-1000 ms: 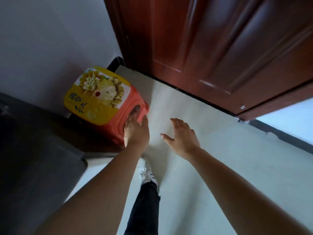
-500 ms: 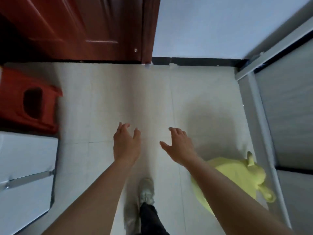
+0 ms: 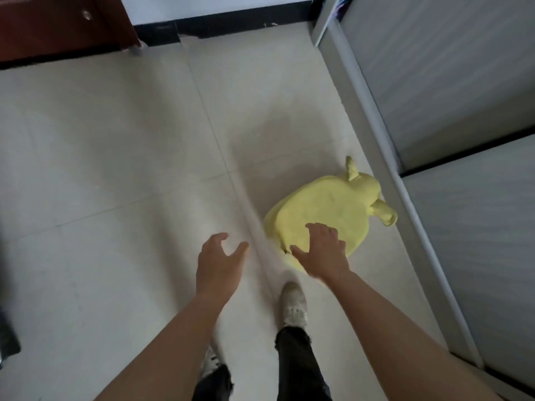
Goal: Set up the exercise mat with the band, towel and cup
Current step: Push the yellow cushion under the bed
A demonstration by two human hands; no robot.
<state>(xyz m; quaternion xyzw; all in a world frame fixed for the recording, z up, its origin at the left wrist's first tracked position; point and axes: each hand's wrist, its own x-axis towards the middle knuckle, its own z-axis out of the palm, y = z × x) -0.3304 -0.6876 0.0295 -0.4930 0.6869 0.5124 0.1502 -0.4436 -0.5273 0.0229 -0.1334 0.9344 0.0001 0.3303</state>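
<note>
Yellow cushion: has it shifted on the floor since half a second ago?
No. The yellow cushion still lies with its ears beside the grey rail; only the camera turned.

You are in a room in a home. You stand on a pale tiled floor (image 3: 115, 140). A dark red wooden door (image 3: 58, 21) is at the upper left. Grey sliding doors (image 3: 448, 68) run down the right side. A soft yellow cushion (image 3: 327, 206) lies on the floor at the middle right.

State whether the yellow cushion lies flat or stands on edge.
Flat. The yellow cushion rests broad side down on the tiled floor.
</note>
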